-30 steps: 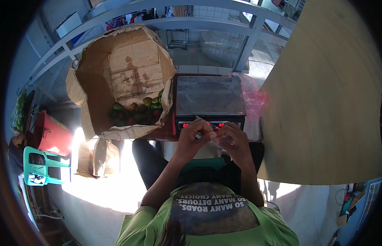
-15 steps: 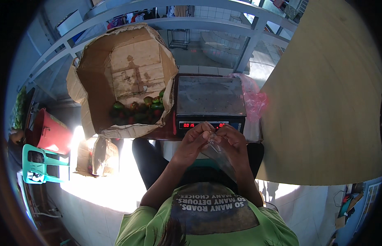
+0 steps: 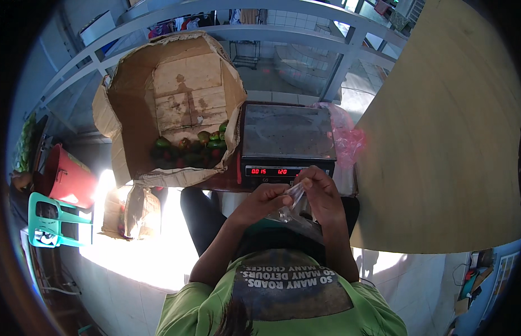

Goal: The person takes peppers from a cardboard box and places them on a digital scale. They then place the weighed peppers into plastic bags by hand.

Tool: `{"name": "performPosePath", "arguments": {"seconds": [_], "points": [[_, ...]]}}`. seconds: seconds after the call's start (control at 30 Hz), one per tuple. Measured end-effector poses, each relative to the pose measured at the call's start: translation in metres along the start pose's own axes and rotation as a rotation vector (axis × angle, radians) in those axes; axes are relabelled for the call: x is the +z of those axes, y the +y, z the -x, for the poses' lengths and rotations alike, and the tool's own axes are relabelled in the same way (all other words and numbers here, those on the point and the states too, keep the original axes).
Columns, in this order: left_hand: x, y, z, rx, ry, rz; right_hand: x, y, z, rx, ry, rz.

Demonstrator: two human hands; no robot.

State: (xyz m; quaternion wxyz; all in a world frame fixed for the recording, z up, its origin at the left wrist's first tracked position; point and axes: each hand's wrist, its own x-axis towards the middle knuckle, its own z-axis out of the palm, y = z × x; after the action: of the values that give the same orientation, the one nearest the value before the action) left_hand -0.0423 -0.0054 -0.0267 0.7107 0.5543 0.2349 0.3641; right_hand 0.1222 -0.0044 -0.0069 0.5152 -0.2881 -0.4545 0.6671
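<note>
A clear plastic bag (image 3: 297,203) stretches between my hands over my lap, just in front of a digital scale (image 3: 288,134). My right hand (image 3: 322,195) pinches its gathered upper edge between thumb and fingers. Lower and to the left, my left hand (image 3: 261,203) is closed with its fingers curled, thumb and fingertips on the side of the bag. Whatever may be inside the bag is hard to make out. The scale has a bare metal pan and a lit red display, partly covered by my right hand.
Left of the scale stands a large open cardboard box (image 3: 117,95) with green and reddish peppers (image 3: 200,150) at its bottom. Pink plastic bags (image 3: 347,137) lie right of the scale. A wooden panel (image 3: 439,145) curves at the right. A red bucket (image 3: 70,179) and turquoise stool (image 3: 45,221) stand left.
My hands have drawn apart. The left has lowered slightly, while the right has lifted the bag's edge, and the bag is now pulled upward and bunched. More of the scale's display shows.
</note>
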Motion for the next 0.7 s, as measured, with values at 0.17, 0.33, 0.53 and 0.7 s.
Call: {"name": "performPosePath", "arguments": {"seconds": [0.17,0.33,0.53,0.7], "points": [[-0.006,-0.012,-0.01,0.152,0.166,-0.092,-0.014,0.018,-0.005,0.041,-0.041,-0.318],[0.004,-0.008,-0.016,0.005,0.253,0.46,-0.014,0.007,-0.006,0.102,-0.051,-0.274],[-0.018,-0.015,-0.026,0.154,0.137,0.865,-0.031,-0.005,-0.001,0.201,-0.276,0.345],[-0.016,-0.025,-0.025,-0.156,0.182,0.804,-0.028,0.008,-0.019,-0.12,-0.074,-0.298]]}}
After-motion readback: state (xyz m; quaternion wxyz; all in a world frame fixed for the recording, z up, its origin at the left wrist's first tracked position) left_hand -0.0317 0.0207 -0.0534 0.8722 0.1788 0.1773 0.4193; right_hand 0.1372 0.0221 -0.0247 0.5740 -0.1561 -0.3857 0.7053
